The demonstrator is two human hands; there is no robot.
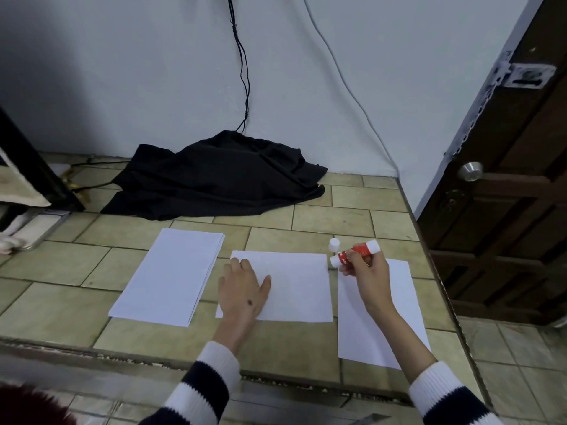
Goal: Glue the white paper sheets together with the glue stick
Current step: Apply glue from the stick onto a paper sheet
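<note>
Left hand (pixel 244 289): flat, fingers spread, pinning middle paper sheet (pixel 294 286) to table (pixel 76 262). Right hand (pixel 366 268): grips uncapped glue stick (pixel 357 252), tip at sheet's corner; cap (pixel 334 244) parked beside.

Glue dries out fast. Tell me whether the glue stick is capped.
Uncapped: the white cap stands apart on the counter while the right hand holds the glue stick.

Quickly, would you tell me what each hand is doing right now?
Left hand: open, pressing flat on the middle sheet.
Right hand: gripping the uncapped glue stick.
</note>
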